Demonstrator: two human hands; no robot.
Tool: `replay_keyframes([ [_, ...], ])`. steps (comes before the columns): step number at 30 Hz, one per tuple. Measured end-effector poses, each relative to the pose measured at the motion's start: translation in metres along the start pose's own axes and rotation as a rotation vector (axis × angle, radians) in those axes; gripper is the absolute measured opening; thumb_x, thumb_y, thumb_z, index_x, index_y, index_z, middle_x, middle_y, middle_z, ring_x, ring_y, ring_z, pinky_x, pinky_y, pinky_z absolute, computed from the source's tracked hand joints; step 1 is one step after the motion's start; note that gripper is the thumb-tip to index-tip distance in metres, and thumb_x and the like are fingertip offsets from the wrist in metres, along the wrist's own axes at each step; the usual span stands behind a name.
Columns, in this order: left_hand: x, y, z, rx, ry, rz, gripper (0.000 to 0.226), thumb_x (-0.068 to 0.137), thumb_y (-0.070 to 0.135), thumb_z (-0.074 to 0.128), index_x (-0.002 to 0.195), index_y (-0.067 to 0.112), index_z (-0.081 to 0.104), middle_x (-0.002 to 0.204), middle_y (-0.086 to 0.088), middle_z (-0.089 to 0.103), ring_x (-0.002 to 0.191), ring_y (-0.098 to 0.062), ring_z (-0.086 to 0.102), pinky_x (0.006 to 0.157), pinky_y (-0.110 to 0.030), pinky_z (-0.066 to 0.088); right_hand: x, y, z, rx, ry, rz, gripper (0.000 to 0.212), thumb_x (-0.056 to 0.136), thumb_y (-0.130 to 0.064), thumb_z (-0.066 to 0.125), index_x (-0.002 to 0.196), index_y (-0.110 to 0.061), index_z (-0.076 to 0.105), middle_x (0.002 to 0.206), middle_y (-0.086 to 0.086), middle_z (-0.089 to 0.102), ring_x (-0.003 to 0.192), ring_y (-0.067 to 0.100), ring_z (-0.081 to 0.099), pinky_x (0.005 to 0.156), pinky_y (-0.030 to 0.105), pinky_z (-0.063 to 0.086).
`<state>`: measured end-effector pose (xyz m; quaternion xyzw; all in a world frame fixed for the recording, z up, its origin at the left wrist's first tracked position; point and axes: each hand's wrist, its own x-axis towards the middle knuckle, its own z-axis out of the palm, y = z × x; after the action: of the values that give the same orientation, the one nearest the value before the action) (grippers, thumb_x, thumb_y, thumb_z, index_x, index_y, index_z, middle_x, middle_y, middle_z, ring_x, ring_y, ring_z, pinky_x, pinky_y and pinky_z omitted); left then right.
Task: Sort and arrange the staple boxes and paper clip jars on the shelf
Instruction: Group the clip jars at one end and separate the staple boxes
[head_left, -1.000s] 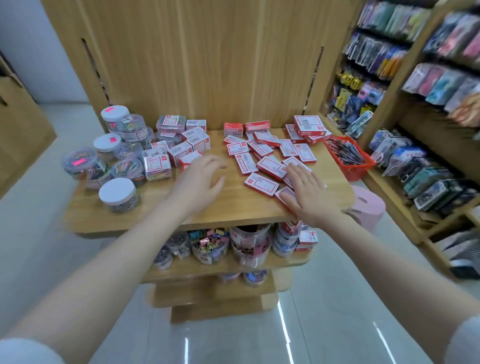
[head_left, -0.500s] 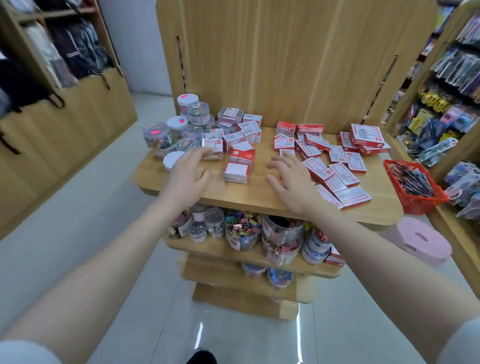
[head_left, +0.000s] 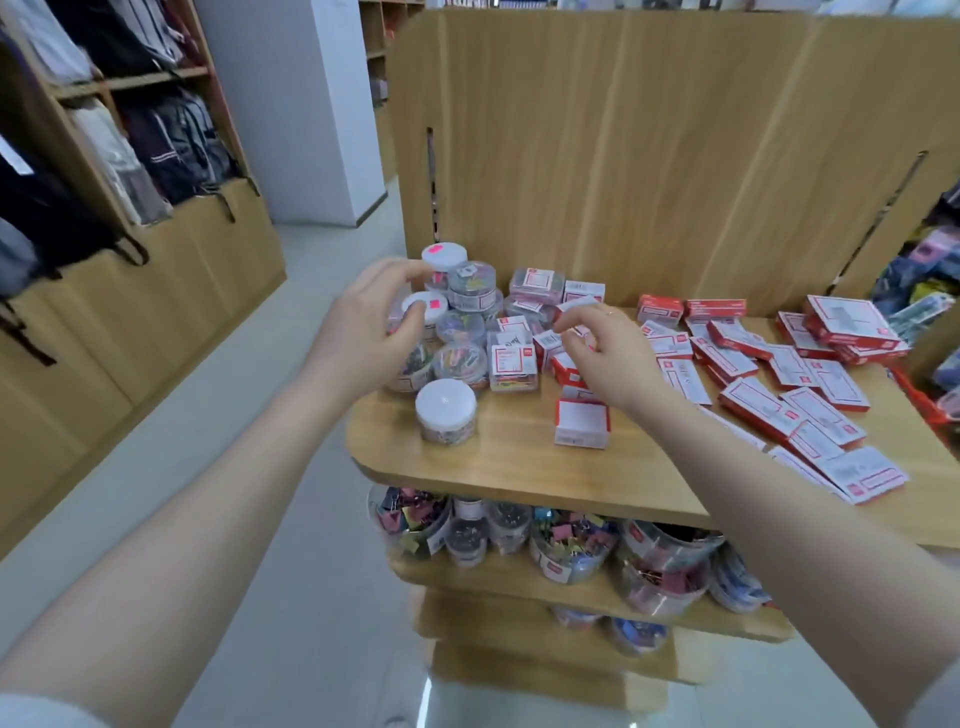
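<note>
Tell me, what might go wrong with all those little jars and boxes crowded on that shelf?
The left hand reaches into stacked clear plastic jars of coloured clips; a nudge could topple them. The white-lidded round jar stands near the wooden shelf's front edge and could roll off. Flat red-and-white staple boxes lie loosely overlapped at the rim and might slide down.

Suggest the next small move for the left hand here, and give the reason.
Probably close the left hand on the white-lidded jar with the pink sticker and lift it. Its curled fingers already sit over that lid without clearly holding it, while the right hand hovers over the staple boxes.
</note>
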<state>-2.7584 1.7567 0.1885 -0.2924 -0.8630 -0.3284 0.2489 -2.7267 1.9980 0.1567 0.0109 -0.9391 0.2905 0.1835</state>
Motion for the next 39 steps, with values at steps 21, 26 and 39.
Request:
replay_keyframes([
  [21, 0.034, -0.131, 0.03, -0.449, -0.719, -0.128, 0.069, 0.069, 0.018, 0.08, 0.124, 0.031, 0.041, 0.113, 0.015, 0.055, 0.094, 0.015, 0.053, 0.074, 0.003, 0.037, 0.093, -0.056, 0.071, -0.049, 0.016, 0.188, 0.038, 0.089, -0.021, 0.053, 0.126, -0.011, 0.046, 0.141, 0.009, 0.035, 0.132, 0.021, 0.032, 0.096, 0.021, 0.024],
  [26, 0.056, -0.139, 0.033, -0.574, -0.497, -0.242, 0.058, 0.058, 0.032, 0.078, 0.101, 0.046, 0.042, 0.102, 0.025, 0.058, 0.089, 0.012, 0.056, 0.08, -0.004, 0.041, 0.117, -0.043, 0.076, 0.083, -0.096, 0.246, 0.065, 0.083, -0.034, 0.065, 0.136, -0.012, 0.035, 0.138, 0.005, 0.044, 0.127, 0.017, 0.041, 0.095, 0.022, 0.03],
  [39, 0.08, -0.147, 0.067, -0.463, -0.502, -0.202, 0.066, 0.061, 0.032, 0.084, 0.111, 0.032, 0.04, 0.101, 0.026, 0.054, 0.094, 0.006, 0.054, 0.079, -0.01, 0.039, 0.143, -0.02, 0.06, 0.033, 0.062, 0.192, 0.061, 0.075, -0.038, 0.072, 0.126, -0.016, 0.047, 0.12, 0.003, 0.059, 0.108, 0.017, 0.054, 0.08, 0.019, 0.033],
])
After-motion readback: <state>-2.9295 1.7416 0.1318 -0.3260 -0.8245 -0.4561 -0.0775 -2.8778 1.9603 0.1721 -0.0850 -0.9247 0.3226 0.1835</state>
